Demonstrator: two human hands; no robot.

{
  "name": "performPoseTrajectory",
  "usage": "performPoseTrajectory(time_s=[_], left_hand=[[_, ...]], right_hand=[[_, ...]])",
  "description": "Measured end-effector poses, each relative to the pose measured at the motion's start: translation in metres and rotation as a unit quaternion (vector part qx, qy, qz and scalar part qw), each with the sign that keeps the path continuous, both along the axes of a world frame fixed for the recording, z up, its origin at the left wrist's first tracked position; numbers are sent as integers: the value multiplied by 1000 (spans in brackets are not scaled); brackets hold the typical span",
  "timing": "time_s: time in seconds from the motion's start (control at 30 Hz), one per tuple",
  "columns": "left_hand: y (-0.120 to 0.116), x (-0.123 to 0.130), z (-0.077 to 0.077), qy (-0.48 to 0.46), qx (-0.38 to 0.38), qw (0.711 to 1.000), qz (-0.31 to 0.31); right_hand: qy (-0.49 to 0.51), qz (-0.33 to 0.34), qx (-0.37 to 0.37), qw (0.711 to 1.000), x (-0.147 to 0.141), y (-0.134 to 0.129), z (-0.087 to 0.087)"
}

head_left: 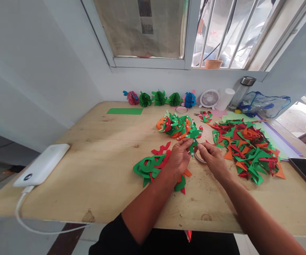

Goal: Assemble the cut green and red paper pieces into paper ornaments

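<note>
Above the counter (102, 159), the left hand (180, 156) pinches a green paper cutout (194, 134), probably steadying it for the right hand (212, 156) just beside; whether that hand grips anything, I cannot tell.

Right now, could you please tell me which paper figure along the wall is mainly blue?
The rightmost figure, beside the white fan; the leftmost figure is mainly pink, and the three middle figures are green.

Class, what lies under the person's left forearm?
Green and red paper cutouts show on both sides of the left forearm, with an orange piece to its right. Whatever lies directly beneath the arm is covered and cannot be seen.
</note>
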State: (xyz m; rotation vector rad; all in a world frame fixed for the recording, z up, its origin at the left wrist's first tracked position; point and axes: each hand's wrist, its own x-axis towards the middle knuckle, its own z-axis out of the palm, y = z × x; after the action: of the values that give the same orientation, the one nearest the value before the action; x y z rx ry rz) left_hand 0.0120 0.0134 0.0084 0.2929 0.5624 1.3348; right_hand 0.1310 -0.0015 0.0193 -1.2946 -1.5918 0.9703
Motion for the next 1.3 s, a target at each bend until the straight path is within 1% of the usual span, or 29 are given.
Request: performPoseTrajectory(time_s=[0.17,0.37,0.67,1.0,1.3], left_hand=[[1,0,-3,-12,4,1000,-14],[-5,-2,3,4,-6,999,-37],[-3,-1,1,30,21,999,-13],[0,-2,1,75,26,996,39],[5,-1,-9,93,54,993,38]], right_hand=[[13,-3,10,1000,-2,-1,1],[44,-5,-3,999,-3,-1,0],[64,10,-19,998,0,1,-4],[34,1,-24,999,0,1,-2],[22,-1,-19,1000,-2,0,0]])
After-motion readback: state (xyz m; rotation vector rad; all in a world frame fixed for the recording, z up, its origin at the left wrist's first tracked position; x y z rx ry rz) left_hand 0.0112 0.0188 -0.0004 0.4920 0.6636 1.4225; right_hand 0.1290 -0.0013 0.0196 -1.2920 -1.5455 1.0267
